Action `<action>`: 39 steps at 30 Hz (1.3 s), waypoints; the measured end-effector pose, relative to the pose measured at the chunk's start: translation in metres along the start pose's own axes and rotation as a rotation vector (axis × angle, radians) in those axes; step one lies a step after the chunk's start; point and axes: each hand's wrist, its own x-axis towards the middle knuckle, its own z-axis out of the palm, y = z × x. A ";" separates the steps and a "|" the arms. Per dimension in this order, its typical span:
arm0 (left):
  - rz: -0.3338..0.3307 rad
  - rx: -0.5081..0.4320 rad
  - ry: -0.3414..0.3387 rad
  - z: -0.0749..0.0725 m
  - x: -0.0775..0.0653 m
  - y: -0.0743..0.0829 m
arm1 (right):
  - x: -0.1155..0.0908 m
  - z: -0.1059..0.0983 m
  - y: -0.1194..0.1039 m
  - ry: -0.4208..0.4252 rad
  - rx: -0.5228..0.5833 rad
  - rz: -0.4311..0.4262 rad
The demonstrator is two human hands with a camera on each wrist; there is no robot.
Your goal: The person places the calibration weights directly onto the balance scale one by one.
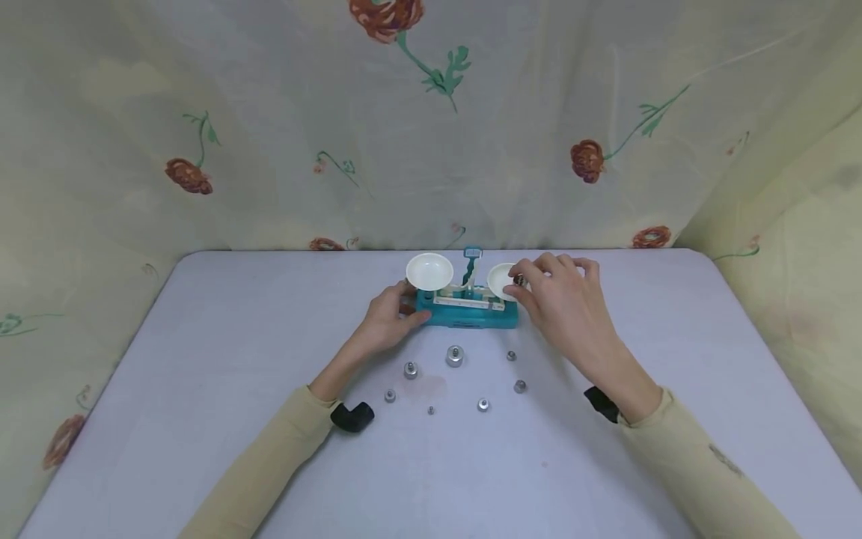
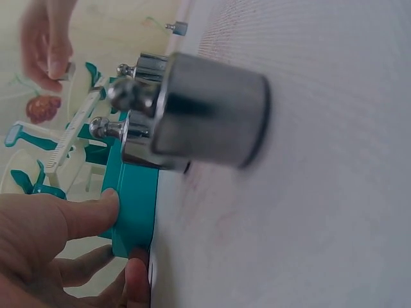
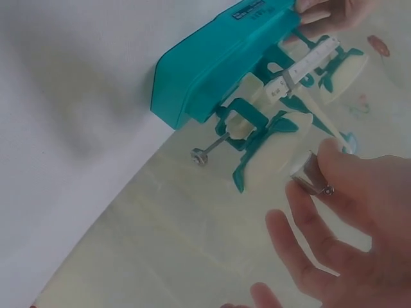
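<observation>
A teal balance scale with two white pans stands toward the back of the table. My left hand grips the left end of its base, thumb on the front face and fingers round the end. Between thumb and fingertips my right hand pinches a small metal weight with a knob. It is held by the right pan; in the right wrist view a gap shows between weight and pan. The left pan holds nothing visible.
Several knobbed metal weights of different sizes stand in front of the scale, the largest nearest its base and a tiny one closer to me. A flowered curtain hangs behind the table's back edge.
</observation>
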 end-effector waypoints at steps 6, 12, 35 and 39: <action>0.027 -0.002 0.000 0.000 0.001 -0.002 | 0.006 0.005 0.003 -0.013 0.018 0.021; 0.031 -0.003 0.000 0.000 0.000 -0.002 | 0.011 0.012 0.004 -0.003 0.031 0.017; 0.012 -0.008 -0.001 0.000 0.000 -0.001 | 0.018 0.026 0.002 -0.036 0.059 0.035; 0.007 -0.009 0.001 -0.001 -0.001 -0.001 | 0.019 0.027 0.003 -0.034 0.062 0.036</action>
